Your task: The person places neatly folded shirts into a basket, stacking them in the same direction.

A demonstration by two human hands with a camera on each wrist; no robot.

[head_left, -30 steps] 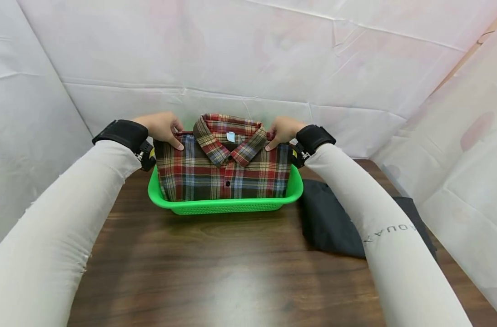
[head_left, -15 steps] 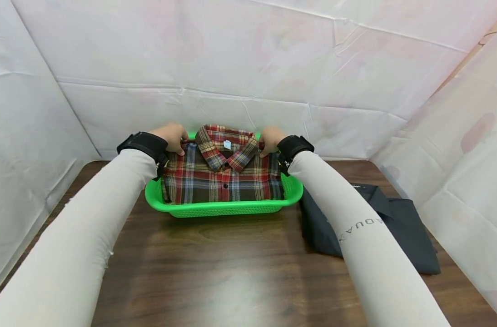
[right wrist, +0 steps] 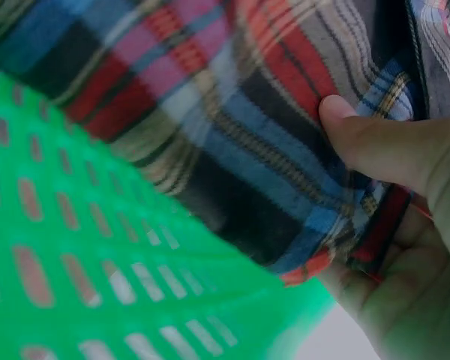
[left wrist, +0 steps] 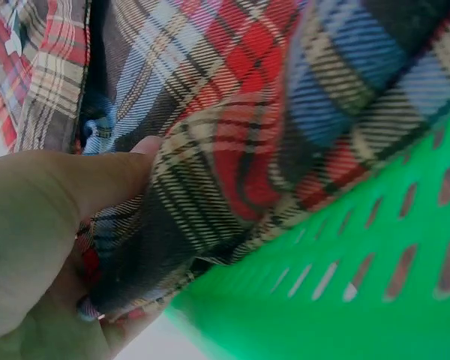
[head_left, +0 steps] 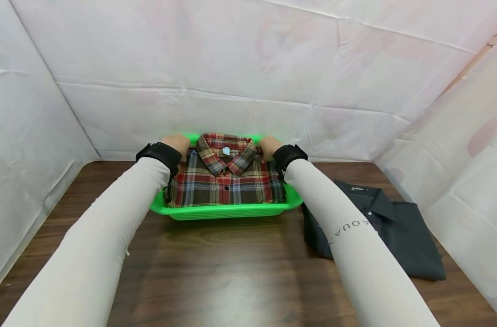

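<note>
Your left hand point(head_left: 178, 143) pinches the far left shoulder of the folded plaid shirt point(head_left: 226, 179), thumb on top and fingers curled beneath the cloth, as the left wrist view shows. The shirt lies flat inside the green basket point(head_left: 226, 211), collar toward the far wall, near the far edge of the wooden table point(head_left: 216, 272). Your right hand point(head_left: 269, 147) grips the far right shoulder the same way, thumb pressed on the fabric. To the right of the basket, a folded black shirt point(head_left: 391, 231) rests on the table.
</note>
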